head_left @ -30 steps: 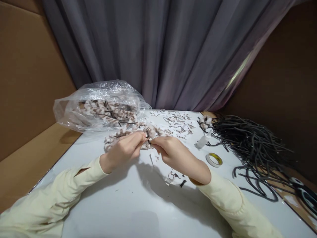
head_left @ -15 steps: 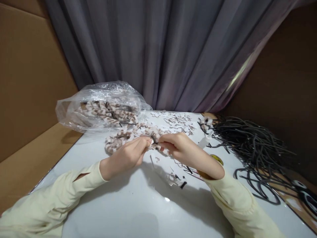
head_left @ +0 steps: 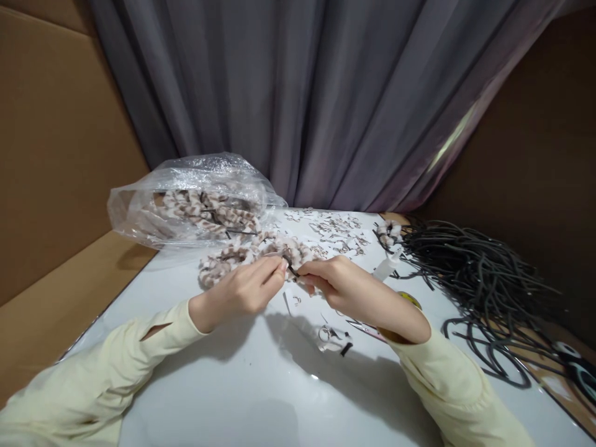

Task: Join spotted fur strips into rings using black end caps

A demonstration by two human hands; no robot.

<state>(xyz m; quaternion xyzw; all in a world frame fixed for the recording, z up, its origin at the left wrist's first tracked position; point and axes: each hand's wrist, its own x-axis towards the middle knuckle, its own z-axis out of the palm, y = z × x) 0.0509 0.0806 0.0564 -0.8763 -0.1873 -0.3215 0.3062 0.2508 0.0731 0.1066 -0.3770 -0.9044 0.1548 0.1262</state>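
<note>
My left hand (head_left: 246, 287) is closed in a pinch, its thumb and forefinger at one end of a short black cord (head_left: 292, 270). The other end runs into the pinched fingers of my right hand (head_left: 333, 278). Right behind the fingertips lies fluffy brown-and-white trim (head_left: 300, 249), partly covered by my hands; whether the cord is joined to it I cannot tell. To the left of it, a fluffy ring (head_left: 223, 264) of the same stuff rests on the white table (head_left: 209, 385).
A clear plastic bag (head_left: 195, 174) with fluffy pieces stands back left. Scraps (head_left: 338, 226) litter the table behind my hands. To the right are a white bottle (head_left: 387, 266), yellow tape (head_left: 410, 300), scissors (head_left: 365, 329), a heap of black cords (head_left: 470, 267) and larger scissors (head_left: 580, 369).
My hands have drawn slightly apart and down, and more of the black cord now shows between the fingertips. The right hand is a little lower.
</note>
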